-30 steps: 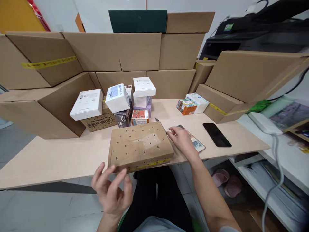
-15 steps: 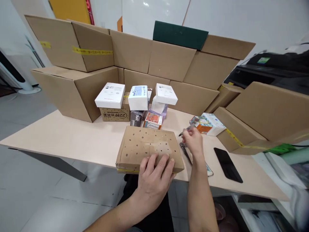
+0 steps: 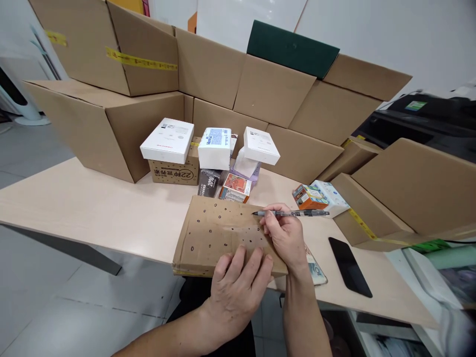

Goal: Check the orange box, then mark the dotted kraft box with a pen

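The left hand (image 3: 238, 282) lies flat, fingers spread, pinning the near edge of the flat cardboard box (image 3: 219, 233) at six o'clock on the table (image 3: 92, 213). The right hand (image 3: 284, 233) pinches a pen (image 3: 292, 213) just above the box's three o'clock edge. The step looks like marking the lid (already dotted with small inked rings); the next move calls for tilting the tip down. The pen lies nearly level, its long axis running nine to three, tip toward nine.

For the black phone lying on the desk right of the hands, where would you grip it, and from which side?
Grip the black phone across its two long edges near the middle, coming from above. It lies flat, screen up, with bare desk on both long sides, so fingers should fit there. The right hand is nearest, but it holds a pen.
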The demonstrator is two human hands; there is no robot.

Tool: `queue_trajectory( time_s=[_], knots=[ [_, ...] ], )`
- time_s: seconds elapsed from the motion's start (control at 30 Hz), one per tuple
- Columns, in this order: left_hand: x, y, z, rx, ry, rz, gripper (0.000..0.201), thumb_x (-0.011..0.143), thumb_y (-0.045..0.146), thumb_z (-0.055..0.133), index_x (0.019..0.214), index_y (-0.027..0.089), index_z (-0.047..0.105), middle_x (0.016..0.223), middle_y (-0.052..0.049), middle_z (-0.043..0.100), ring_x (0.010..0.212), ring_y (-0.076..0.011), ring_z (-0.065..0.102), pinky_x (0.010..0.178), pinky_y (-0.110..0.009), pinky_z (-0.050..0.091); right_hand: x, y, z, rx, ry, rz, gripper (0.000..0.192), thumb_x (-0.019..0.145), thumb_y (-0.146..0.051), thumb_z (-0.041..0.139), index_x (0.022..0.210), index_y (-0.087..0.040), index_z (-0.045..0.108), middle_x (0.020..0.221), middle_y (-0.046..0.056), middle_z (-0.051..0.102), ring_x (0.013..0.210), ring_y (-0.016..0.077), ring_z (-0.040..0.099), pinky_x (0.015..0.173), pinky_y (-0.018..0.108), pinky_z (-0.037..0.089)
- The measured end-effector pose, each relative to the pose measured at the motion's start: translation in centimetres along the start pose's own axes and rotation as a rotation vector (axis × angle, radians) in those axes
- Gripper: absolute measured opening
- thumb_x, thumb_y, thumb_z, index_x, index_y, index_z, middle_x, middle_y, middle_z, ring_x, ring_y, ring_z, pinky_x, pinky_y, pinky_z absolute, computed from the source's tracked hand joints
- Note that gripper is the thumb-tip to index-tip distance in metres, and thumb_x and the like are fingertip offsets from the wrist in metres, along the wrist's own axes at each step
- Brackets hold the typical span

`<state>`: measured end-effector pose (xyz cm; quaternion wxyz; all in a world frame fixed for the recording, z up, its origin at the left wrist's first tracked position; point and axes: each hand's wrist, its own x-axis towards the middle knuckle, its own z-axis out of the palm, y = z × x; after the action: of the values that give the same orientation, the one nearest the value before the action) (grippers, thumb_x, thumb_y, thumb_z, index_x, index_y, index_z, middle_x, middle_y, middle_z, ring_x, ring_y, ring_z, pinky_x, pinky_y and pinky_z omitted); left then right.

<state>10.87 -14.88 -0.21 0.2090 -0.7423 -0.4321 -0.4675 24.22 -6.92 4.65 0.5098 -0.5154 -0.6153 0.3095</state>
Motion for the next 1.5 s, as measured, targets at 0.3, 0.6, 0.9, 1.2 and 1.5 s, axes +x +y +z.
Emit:
queue_trajectory(
  time_s=[0.3,0.6,0.9,1.2,1.5],
  knots=[
    [-0.2,0.0,0.2,0.009,-0.011,0.005,0.02,0.091,0.031,0.066,0.108,0.025,0.073,0.108,-0.001,0.074,0.104,-0.0235,0.058,0.089,-0.04,0.034,0.1,-0.8,-0.1,-0.188,-0.068,-0.071,0.022,0.096,-0.037,0.05,0.088,-0.019,0.06,0.071,-0.003,0.058,0.055,0.0097,0.05,0.051,0.023,0.036],
    [-0.3,0.0,0.2,0.016,-0.019,0.001,0.022,0.091,0.035,0.067,0.11,0.025,0.073,0.11,0.0,0.074,0.105,-0.0231,0.058,0.089,-0.04,0.035,0.2,-1.0,-0.2,-0.216,-0.086,-0.07,0.023,0.097,-0.037,0.048,0.088,-0.019,0.059,0.069,-0.004,0.056,0.056,0.0104,0.05,0.053,0.024,0.035],
    [-0.4,-0.1,0.3,0.015,0.002,0.009,0.021,0.092,0.034,0.065,0.11,0.025,0.072,0.109,0.001,0.075,0.105,-0.0238,0.058,0.089,-0.041,0.034,0.2,-0.5,0.2,-0.116,-0.043,-0.086,0.022,0.095,-0.038,0.052,0.086,-0.02,0.06,0.065,-0.004,0.056,0.054,0.01,0.05,0.053,0.023,0.038],
    [-0.7,-0.3,0.3,0.044,-0.021,0.026,0.027,0.088,0.037,0.07,0.113,0.027,0.07,0.112,-0.002,0.073,0.104,-0.0228,0.059,0.091,-0.039,0.034,0.5,2.6,-3.1,0.076,0.325,0.072,0.029,0.092,-0.049,0.05,0.086,-0.02,0.055,0.069,-0.001,0.063,0.055,0.0125,0.057,0.052,0.024,0.044],
    [-0.8,-0.6,0.0,0.028,-0.054,0.049,0.034,0.087,0.033,0.072,0.12,0.026,0.068,0.115,-0.004,0.073,0.109,-0.0246,0.06,0.094,-0.039,0.033,-0.6,4.9,-3.0,-0.607,-0.132,0.214,0.02,0.084,-0.025,0.054,0.066,-0.021,0.062,0.072,0.005,0.071,0.071,0.0194,0.059,0.063,0.028,0.04]
  ],
)
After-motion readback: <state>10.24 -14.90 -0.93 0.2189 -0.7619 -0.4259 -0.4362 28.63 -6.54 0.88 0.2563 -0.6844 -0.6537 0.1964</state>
